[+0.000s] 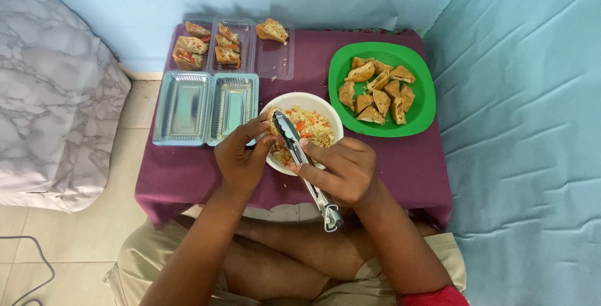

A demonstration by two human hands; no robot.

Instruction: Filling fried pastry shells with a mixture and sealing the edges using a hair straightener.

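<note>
Stuffing step. Left hand pinches a tofu pocket over the bowl. Right hand squeezes tongs nearly closed, tips at the pocket. Next likely needs steady loading; open trays lie left.

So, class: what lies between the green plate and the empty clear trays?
In the head view, the white bowl of chopped filling sits between the green plate and the empty clear trays.

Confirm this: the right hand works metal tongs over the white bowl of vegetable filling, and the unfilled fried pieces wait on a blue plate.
Not quite. The head view shows the plate holding the unfilled fried pieces is green, not blue. The right hand does work the metal tongs over the white bowl of filling.
</note>
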